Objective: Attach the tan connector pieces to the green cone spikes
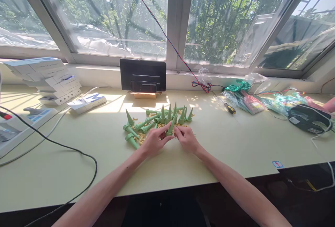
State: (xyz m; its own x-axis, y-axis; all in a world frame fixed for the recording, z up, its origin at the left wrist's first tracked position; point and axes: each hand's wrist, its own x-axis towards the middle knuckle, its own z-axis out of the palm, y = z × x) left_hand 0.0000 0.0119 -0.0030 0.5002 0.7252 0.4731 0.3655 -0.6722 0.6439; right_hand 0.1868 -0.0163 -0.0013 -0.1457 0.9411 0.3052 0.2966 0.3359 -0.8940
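Note:
My left hand (pixel 155 139) grips a green plastic cone-shaped spike (pixel 171 126), its tip pointing up and slightly right. Close beside it, my right hand (pixel 186 138) has its thumb and fingers pinched together by the spike's side; whatever they hold is too small to make out. Around both hands lie several more green spikes. Some stand upright on their wide ends, like this spike (pixel 129 118), and others lie on their sides, such as this ribbed-cap spike (pixel 131 140). Small tan pegs (pixel 141 138) are scattered among them, partly hidden by my hands.
A tablet (pixel 142 71) with a phone leans by the window. White boxes (pixel 59 80) are stacked at left, near a power strip (pixel 28 125) and a black cable (pixel 75 148). At right are a screwdriver (pixel 230 108), plastic bags (pixel 252 102) and a black case (pixel 309 119).

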